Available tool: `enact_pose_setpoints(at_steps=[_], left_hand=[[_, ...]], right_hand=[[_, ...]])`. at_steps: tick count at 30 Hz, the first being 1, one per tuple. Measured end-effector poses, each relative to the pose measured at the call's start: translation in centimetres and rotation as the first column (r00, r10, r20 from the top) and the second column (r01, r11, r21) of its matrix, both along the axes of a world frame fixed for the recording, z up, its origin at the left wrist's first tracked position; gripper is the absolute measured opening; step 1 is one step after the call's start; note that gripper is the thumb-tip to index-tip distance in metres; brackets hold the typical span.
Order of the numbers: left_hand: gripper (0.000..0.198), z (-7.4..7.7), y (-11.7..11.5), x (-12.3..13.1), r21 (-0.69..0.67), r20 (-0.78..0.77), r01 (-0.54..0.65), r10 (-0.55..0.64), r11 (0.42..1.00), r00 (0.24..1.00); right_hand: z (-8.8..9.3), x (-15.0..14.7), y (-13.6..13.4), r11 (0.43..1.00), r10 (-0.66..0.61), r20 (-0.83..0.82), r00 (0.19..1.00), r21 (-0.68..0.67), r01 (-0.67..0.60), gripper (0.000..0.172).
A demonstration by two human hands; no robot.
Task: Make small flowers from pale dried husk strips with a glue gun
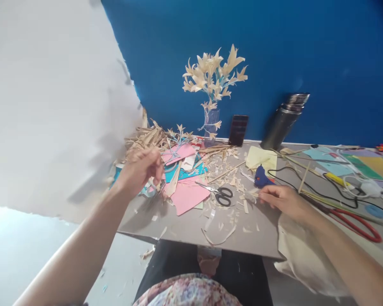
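My left hand (145,168) hovers at the left over the papers, its fingers curled in; whether anything is in them I cannot make out. My right hand (279,199) is just in front of a blue glue gun (262,177), thumb and fingers pressed together; what they may pinch is too small to tell. Between the hands lie black-handled scissors (221,195), beside a pink paper sheet (190,195). A smaller pink piece (178,153) and a blue sheet (187,173) are nearer my left hand. Dried husk scraps (232,174) litter the tabletop.
Husk flowers (210,74) stand in a clear vase (211,129) at the back. A phone (238,130) and a dark flask (282,123) lean near the blue wall. Husks (150,138) pile at left. Red-handled scissors (357,223), cables and a cream cloth (306,250) lie at right.
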State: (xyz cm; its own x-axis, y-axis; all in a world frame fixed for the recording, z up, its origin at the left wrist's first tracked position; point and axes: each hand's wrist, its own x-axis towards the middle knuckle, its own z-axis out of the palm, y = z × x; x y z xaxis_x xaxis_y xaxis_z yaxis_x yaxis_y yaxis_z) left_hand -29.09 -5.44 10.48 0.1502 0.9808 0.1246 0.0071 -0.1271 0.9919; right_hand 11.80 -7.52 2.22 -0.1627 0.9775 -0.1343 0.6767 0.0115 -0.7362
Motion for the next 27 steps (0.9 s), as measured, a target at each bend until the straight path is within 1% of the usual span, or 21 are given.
enact_pose_setpoints(at_steps=[1, 2, 3, 4, 6, 7, 8, 9, 10, 12, 14, 15, 16, 17, 18, 19, 21, 23, 24, 25, 27], left_hand=[[0.016, -0.2, -0.6, -0.5, -0.057, -0.142, 0.105, -0.112, 0.993, 0.983], [0.011, -0.3, -1.1, -1.0, -0.123, -0.266, 0.185, -0.212, 0.975, 0.940], [0.017, -0.5, -1.5, -1.4, -0.162, -0.367, 0.211, -0.257, 0.964, 0.894], [0.019, -0.6, -1.7, -1.7, -0.148, -0.442, 0.176, -0.225, 0.973, 0.868], [0.004, -1.0, -1.5, -2.4, -0.012, -0.525, -0.012, 0.004, 1.000, 0.851], [0.012, -1.3, -1.1, -2.7, 0.070, -0.542, -0.112, 0.132, 0.991, 0.830], [0.017, -1.6, -0.6, -2.9, 0.148, -0.560, -0.183, 0.235, 0.972, 0.795], [0.019, -2.0, 0.1, -2.9, 0.217, -0.599, -0.207, 0.298, 0.954, 0.744], [0.022, -2.6, 0.9, -2.8, 0.277, -0.663, -0.175, 0.320, 0.945, 0.677], [0.025, -3.9, 2.5, -2.2, 0.350, -0.808, -0.046, 0.326, 0.936, 0.490], [0.024, -5.2, 4.0, -1.3, 0.321, -0.920, 0.063, 0.296, 0.945, 0.256], [0.024, -5.9, 4.5, -0.8, 0.287, -0.950, 0.076, 0.273, 0.955, 0.149], [0.025, -6.4, 5.0, -0.4, 0.272, -0.961, 0.069, 0.267, 0.960, 0.073], [0.027, -6.9, 5.4, -0.1, 0.271, -0.963, 0.060, 0.270, 0.961, 0.019], [0.027, -7.2, 5.6, 0.1, 0.279, -0.960, 0.051, 0.280, 0.959, -0.015], [0.027, -7.4, 5.8, 0.2, 0.290, -0.956, 0.044, 0.292, 0.956, -0.032], [0.027, -7.6, 5.9, 0.2, 0.306, -0.951, 0.045, 0.307, 0.951, -0.035], [0.026, -7.4, 6.0, -0.1, 0.317, -0.949, 0.041, 0.316, 0.948, 0.016], [0.025, -7.2, 6.1, -0.4, 0.328, -0.943, 0.031, 0.325, 0.944, 0.071], [0.022, -6.9, 6.2, -0.6, 0.341, -0.930, 0.008, 0.337, 0.940, 0.148], [0.017, -5.9, 6.5, -1.3, 0.349, -0.862, -0.087, 0.356, 0.933, 0.361]], right_hand=[[0.0, 0.1, 0.0, 1.000, 0.005, -0.007, 1.000, -0.009, -0.005, 0.040], [0.0, 0.3, -0.1, 1.000, 0.012, -0.026, 1.000, -0.020, -0.012, 0.043], [0.0, 0.4, -0.2, 0.999, 0.021, -0.056, 0.998, -0.034, -0.023, 0.045], [0.1, 0.5, -0.3, 0.998, 0.033, -0.091, 0.995, -0.050, -0.038, 0.047], [0.3, 0.7, -0.4, 0.994, 0.057, -0.137, 0.989, -0.080, -0.068, 0.048], [0.4, 0.8, -0.5, 0.993, 0.064, -0.136, 0.989, -0.089, -0.077, 0.048], [0.4, 0.8, -0.5, 0.993, 0.068, -0.119, 0.991, -0.090, -0.079, 0.047], [0.4, 0.8, -0.5, 0.993, 0.072, -0.089, 0.993, -0.087, -0.079, 0.046], [0.4, 0.8, -0.4, 0.994, 0.075, -0.052, 0.996, -0.080, -0.079, 0.046], [0.2, 0.7, -0.3, 0.994, 0.086, 0.014, 0.996, -0.065, -0.085, 0.046], [-0.1, 0.6, -0.2, 0.995, 0.092, 0.059, 0.994, -0.055, -0.088, 0.046], [-0.3, 0.5, -0.1, 0.995, 0.091, 0.072, 0.993, -0.052, -0.087, 0.046], [-0.4, 0.4, -0.1, 0.995, 0.090, 0.076, 0.993, -0.049, -0.087, 0.046], [-0.4, 0.3, -0.1, 0.995, 0.094, 0.076, 0.993, -0.049, -0.090, 0.045], [-0.5, 0.2, -0.1, 0.994, 0.099, 0.070, 0.993, -0.054, -0.095, 0.045], [-0.5, 0.1, -0.2, 0.993, 0.107, 0.060, 0.992, -0.061, -0.103, 0.044], [-0.5, 0.0, -0.2, 0.990, 0.118, 0.031, 0.993, -0.079, -0.115, 0.044], [-0.5, 0.0, -0.2, 0.990, 0.113, -0.009, 0.994, -0.089, -0.113, 0.043], [-0.5, 0.0, -0.2, 0.990, 0.107, -0.030, 0.994, -0.090, -0.110, 0.043], [-0.5, 0.0, -0.1, 0.990, 0.102, -0.048, 0.994, -0.090, -0.106, 0.042], [-0.6, 0.0, -0.1, 0.991, 0.100, -0.056, 0.993, -0.086, -0.105, 0.042]])
